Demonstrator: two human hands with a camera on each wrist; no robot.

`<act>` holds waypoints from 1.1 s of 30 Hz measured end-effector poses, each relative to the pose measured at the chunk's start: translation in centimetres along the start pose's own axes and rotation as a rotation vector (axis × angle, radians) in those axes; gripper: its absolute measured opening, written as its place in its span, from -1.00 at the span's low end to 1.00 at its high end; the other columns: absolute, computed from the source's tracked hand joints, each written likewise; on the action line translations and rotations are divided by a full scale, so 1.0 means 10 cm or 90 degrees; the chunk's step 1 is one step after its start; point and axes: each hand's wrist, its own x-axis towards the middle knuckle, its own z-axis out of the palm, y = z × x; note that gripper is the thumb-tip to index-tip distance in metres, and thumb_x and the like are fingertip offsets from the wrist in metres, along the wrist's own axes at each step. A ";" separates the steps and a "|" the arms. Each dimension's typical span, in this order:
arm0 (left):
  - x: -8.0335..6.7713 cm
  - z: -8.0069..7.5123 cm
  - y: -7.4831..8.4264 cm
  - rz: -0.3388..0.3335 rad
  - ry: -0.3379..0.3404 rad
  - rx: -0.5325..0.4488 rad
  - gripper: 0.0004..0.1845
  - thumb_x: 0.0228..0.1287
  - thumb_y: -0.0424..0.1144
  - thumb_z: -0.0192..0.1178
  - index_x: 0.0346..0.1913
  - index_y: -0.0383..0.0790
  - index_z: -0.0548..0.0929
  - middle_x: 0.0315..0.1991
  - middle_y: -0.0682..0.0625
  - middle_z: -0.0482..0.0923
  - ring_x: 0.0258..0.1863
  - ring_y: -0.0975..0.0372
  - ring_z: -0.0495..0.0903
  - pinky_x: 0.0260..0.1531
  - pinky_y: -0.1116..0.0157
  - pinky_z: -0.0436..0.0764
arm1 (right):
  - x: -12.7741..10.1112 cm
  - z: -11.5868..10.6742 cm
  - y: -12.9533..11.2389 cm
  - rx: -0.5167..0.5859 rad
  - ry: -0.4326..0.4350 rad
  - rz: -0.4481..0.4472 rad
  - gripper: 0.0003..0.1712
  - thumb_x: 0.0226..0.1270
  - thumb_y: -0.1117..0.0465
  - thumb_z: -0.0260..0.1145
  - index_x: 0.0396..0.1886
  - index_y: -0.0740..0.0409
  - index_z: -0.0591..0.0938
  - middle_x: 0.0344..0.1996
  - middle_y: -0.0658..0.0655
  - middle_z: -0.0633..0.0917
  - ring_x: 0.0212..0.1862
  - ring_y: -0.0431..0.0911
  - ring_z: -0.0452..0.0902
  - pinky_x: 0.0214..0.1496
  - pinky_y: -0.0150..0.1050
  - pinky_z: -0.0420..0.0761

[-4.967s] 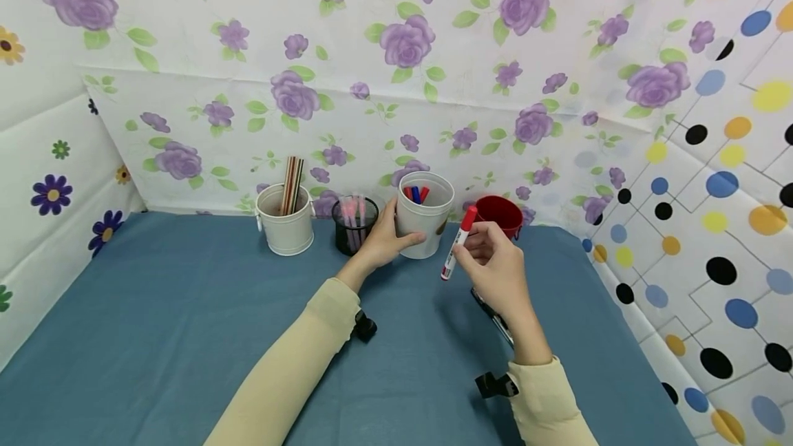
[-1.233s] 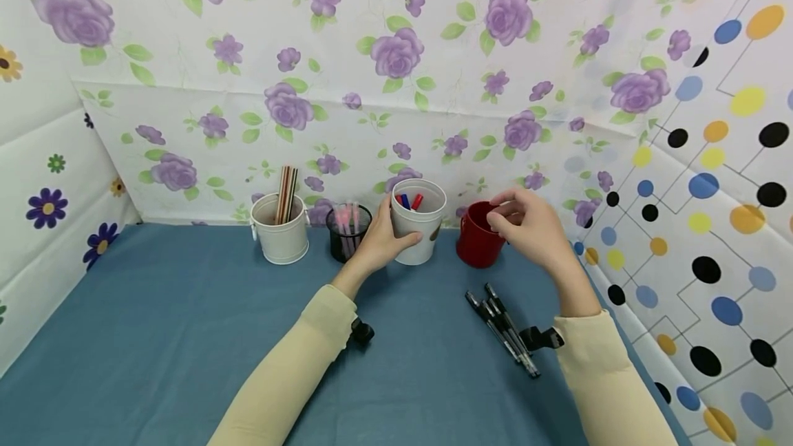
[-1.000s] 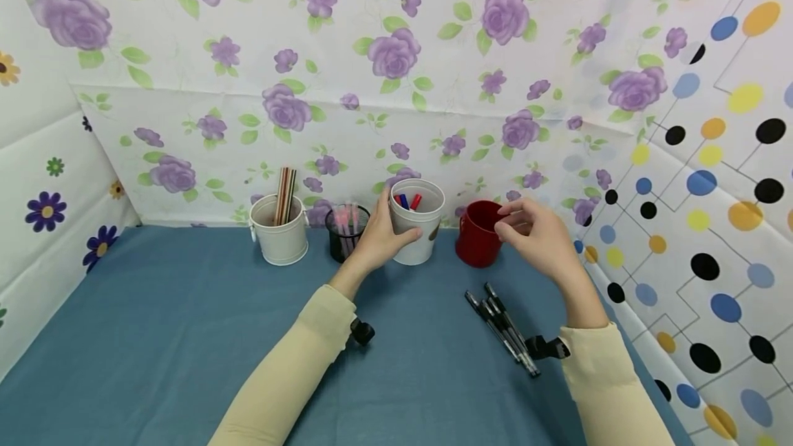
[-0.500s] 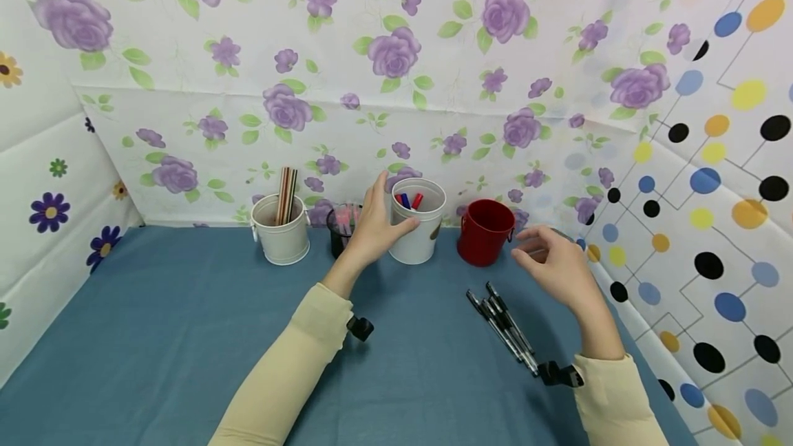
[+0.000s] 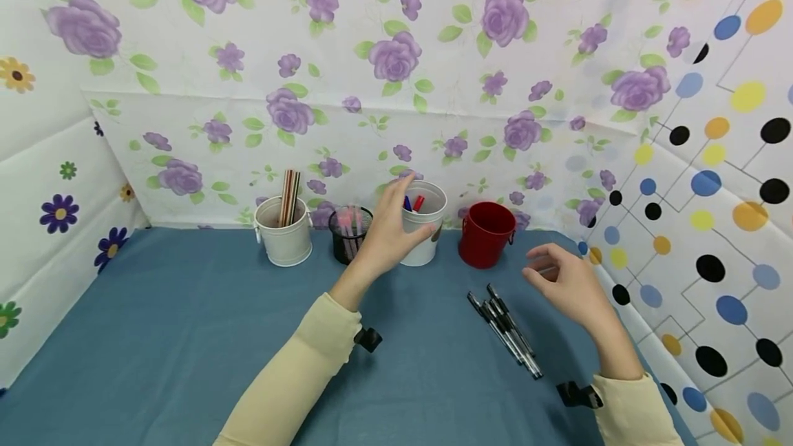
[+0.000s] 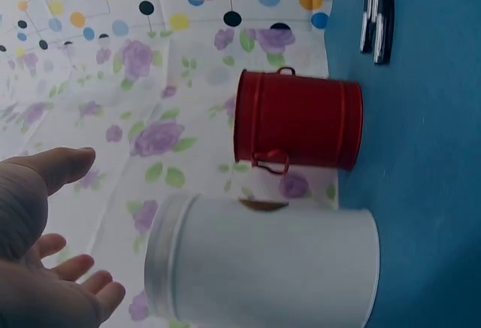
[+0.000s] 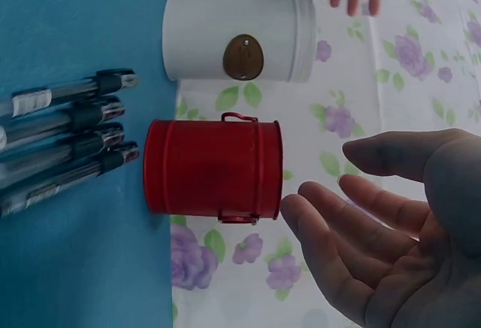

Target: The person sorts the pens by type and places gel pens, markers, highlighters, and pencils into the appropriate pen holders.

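My left hand hovers in front of a tall white bucket, partly covering it. In the left wrist view, its spread fingers are apart from the bucket's rim. Red and blue markers show inside that bucket. Beside it stands a red metal bucket with small side handles. My right hand is in the air to the right of the red bucket, fingers loosely bent and holding nothing. Several black-capped clear pens lie in a loose bundle on the blue cloth between the red bucket and my right wrist.
A black mesh cup with pink pens stands left of the tall bucket. Further left is a cream bucket holding striped sticks, perhaps pencils. A flowered sheet rises behind the row; a dotted sheet bounds the right side.
Five seconds ago my right hand held a red marker and my left gripped the tall bucket. Since then, my right hand touched the red bucket and drew back rightward; my left let go.
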 end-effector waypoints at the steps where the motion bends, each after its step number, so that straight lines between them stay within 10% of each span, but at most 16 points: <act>1: -0.01 0.03 0.03 0.008 -0.005 -0.005 0.00 0.40 -0.09 0.47 0.73 0.01 0.09 0.64 -0.12 0.14 0.58 0.02 0.23 0.47 -0.15 0.39 | -0.01 0.00 0.01 -0.002 -0.001 -0.001 -0.67 0.54 0.12 0.42 0.18 0.11 0.65 -0.06 0.20 0.80 -0.17 0.04 0.79 -0.17 0.02 0.75; 15: 0.01 0.61 0.22 -0.026 -0.107 -0.049 -0.03 0.43 -0.06 0.43 0.73 0.03 0.09 0.62 -0.02 0.25 0.55 0.07 0.32 0.44 -0.05 0.47 | -0.23 0.05 0.16 -0.027 -0.011 -0.010 -0.68 0.47 0.15 0.48 0.13 0.07 0.67 -0.14 0.10 0.82 -0.25 -0.10 0.78 -0.29 -0.21 0.70; 33: 0.10 1.15 -0.05 -0.087 -0.124 -0.045 0.02 0.40 -0.12 0.45 0.72 -0.19 0.03 0.60 -0.15 0.23 0.49 0.02 0.34 0.34 -0.04 0.58 | -0.37 0.19 0.17 -0.011 -0.057 0.017 -0.73 0.45 0.23 0.47 0.08 0.09 0.69 -0.22 0.00 0.81 -0.29 -0.18 0.75 -0.32 -0.22 0.73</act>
